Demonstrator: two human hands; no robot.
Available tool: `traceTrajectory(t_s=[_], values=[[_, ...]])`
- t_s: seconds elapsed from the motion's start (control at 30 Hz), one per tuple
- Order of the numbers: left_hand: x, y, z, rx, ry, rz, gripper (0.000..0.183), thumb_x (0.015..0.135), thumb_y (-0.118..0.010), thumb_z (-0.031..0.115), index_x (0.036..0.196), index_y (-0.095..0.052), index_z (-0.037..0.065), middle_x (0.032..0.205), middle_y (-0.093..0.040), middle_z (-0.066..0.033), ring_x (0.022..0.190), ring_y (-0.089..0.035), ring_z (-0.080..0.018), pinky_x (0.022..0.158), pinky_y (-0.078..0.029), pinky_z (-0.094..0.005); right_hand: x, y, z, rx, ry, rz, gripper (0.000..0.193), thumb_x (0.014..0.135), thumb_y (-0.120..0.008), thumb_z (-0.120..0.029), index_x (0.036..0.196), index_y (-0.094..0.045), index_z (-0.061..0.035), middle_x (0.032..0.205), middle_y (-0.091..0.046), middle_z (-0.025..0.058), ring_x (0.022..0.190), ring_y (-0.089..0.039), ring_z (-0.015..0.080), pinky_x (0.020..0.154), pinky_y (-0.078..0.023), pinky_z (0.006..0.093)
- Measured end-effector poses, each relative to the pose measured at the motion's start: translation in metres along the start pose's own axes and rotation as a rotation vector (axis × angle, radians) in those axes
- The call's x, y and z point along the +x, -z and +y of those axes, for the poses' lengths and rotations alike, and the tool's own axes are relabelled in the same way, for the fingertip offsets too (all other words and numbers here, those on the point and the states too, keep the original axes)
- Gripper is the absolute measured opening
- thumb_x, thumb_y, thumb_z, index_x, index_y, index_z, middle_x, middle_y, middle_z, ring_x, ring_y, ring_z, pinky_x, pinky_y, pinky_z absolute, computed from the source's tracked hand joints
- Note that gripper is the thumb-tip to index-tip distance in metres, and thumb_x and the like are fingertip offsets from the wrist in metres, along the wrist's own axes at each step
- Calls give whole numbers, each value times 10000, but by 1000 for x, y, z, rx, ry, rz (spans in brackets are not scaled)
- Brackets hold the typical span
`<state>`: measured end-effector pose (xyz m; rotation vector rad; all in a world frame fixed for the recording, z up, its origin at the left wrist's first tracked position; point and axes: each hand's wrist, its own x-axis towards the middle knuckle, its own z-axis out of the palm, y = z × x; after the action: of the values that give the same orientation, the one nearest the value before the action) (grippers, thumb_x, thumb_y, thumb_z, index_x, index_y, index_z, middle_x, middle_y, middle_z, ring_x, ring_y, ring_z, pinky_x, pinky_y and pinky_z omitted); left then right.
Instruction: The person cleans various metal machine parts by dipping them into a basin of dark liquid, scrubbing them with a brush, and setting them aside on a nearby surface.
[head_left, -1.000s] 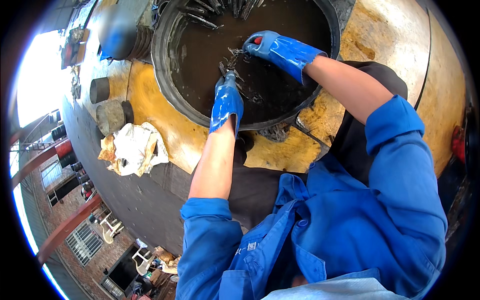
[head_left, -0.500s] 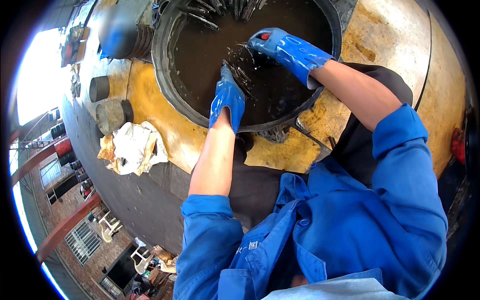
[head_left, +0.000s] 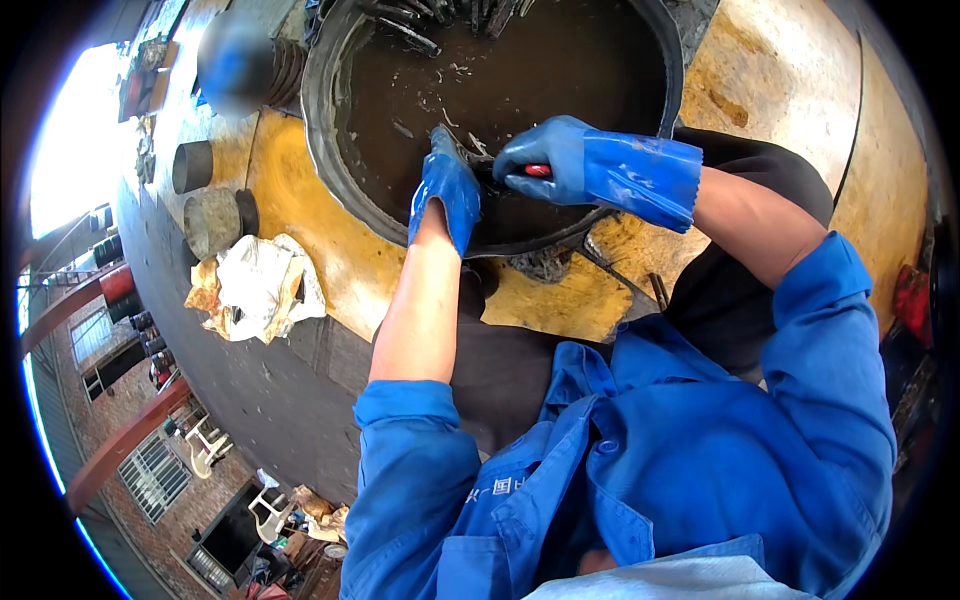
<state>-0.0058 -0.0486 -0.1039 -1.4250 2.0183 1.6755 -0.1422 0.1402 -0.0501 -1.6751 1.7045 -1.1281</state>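
Note:
Both of my hands wear long blue rubber gloves and work over a wide black tub (head_left: 325,150) of murky brown liquid (head_left: 560,80). My left hand (head_left: 446,192) is closed around a dark, wet piece (head_left: 480,165) whose kind I cannot make out, mostly hidden by the gloves. Close beside it, my right hand (head_left: 550,160) grips a tool by its red handle (head_left: 538,170). The tool's working end is hidden at the dark piece. Pale slivers float just beyond the left fingertips. Several dark, narrow strips (head_left: 410,35) lie at the tub's far left edge.
A crumpled white cloth (head_left: 265,285) lies left of the tub, near two short cylinders (head_left: 212,222). Farther up stands a stack of dark round rims (head_left: 288,80). Stained yellowish board (head_left: 560,300) surrounds the tub. A red object (head_left: 912,300) sits at the far right.
My right hand has come down toward me, bringing the red handle close beside my left hand. The left hand has shifted slightly. Splashing between the hands has settled.

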Motion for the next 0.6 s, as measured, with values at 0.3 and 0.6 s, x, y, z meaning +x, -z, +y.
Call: traceTrajectory(t_s=[0.3,0.6], values=[[-43,-4,41,-202,-33,-62,599,1097,-313,444,1325,-590,-36,1253,-693,-120,1154,-619,-237,1051,-430,-337,-20,9,11,-160,-161,-213,173,898,-683,-213,1035,-732,-120,953,-740,125,877,-713,334,768,-576,421],[-62,-14,70,129,115,94,447,1101,-346,228,1447,-460,-31,1331,-636,-218,1214,-619,-348,1053,-459,-420,17,41,17,176,-563,63,244,954,-670,-203,1162,-741,-97,1078,-757,72,994,-704,175,951,-555,339]])
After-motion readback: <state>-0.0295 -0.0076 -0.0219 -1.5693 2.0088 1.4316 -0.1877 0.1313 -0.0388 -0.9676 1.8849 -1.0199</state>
